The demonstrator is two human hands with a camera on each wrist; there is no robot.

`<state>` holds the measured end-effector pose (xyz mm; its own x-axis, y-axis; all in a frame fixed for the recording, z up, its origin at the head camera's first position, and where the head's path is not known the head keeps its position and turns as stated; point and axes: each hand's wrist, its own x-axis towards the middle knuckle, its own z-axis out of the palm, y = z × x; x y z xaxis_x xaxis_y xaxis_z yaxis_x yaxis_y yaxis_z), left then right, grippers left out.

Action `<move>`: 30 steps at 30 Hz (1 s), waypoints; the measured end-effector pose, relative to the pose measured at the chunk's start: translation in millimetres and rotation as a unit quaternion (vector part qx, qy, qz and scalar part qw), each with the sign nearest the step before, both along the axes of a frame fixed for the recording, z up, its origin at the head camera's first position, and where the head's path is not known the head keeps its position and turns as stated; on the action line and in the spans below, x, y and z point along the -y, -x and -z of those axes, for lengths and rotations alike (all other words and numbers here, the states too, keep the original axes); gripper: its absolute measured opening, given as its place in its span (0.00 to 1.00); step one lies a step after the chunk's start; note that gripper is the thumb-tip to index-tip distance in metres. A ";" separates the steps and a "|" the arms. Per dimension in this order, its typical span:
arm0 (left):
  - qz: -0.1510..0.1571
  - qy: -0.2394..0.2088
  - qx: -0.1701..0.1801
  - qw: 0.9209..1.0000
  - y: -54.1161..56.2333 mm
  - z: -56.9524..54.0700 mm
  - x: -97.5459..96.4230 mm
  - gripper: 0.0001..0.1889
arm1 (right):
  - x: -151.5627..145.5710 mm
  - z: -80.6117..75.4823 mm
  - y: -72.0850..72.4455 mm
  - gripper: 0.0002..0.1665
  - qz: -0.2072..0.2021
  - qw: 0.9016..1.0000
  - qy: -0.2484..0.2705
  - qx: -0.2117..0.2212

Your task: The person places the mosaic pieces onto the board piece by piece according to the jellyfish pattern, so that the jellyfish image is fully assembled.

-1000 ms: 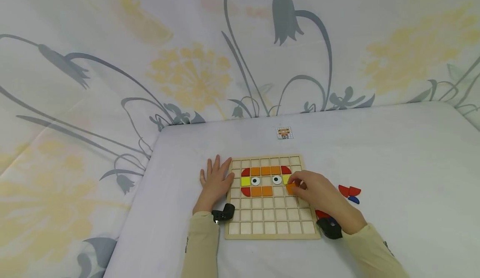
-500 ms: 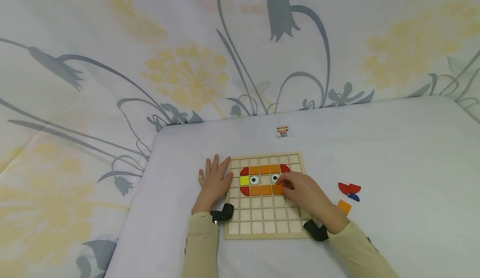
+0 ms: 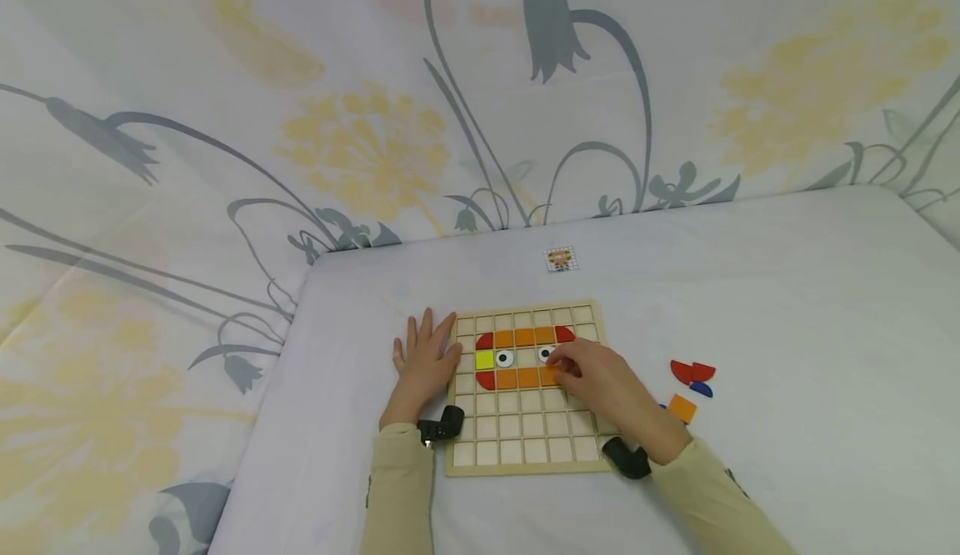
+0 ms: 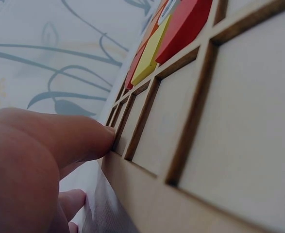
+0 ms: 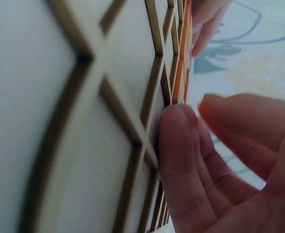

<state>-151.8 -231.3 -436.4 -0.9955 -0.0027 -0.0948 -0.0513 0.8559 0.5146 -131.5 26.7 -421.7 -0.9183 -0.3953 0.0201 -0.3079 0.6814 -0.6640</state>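
A wooden grid board (image 3: 525, 469) lies on the white-covered table, with a red, orange and yellow pattern and two eye discs in its cells. My right hand (image 3: 611, 384) is over its right side, fingertips at an orange square tile (image 3: 550, 376) that sits in the lower row of the pattern. In the right wrist view the fingertips (image 5: 178, 121) are at the grid, with a gap between them and nothing held. The hand hides the pattern's right end. My left hand (image 3: 423, 363) lies spread beside the board, its thumb (image 4: 101, 138) touching the left edge.
Right of the board lie loose red pieces (image 3: 682, 372), a blue piece (image 3: 701, 389) and an orange square (image 3: 682, 409); another blue piece is partly hidden by the right arm. A small printed pattern card (image 3: 561, 258) lies behind the board. A flower-patterned cloth (image 3: 360, 155) rises behind the table.
My right hand has moved left with the orange square, which now sits in the lower row beside the others; its fingers have loosened. The left hand has stayed at the board's edge.
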 end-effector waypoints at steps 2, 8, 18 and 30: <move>0.000 -0.001 -0.002 1.000 0.4 0.4 0.7 0.26 | -3.3 -1.8 0.6 0.06 -0.007 1.000 0.006 0.005; 0.001 -0.005 -0.006 1.000 0.4 0.6 1.1 0.26 | -23.0 -4.6 6.5 0.07 -0.021 1.000 -0.004 0.015; 0.002 -0.006 -0.011 1.000 -0.6 1.2 1.2 0.26 | -64.8 -16.5 15.8 0.10 0.019 0.996 -0.040 0.072; 0.006 -0.009 -0.012 1.000 -0.9 0.3 0.8 0.26 | -119.0 -22.2 19.3 0.14 0.031 0.993 -0.054 0.104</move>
<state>-150.9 -232.1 -436.7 -0.9974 0.0111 -0.0709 -0.0284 0.8465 0.5316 -150.8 145.7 -399.4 -0.9208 -0.3268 -0.2128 -0.1261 0.7660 -0.6304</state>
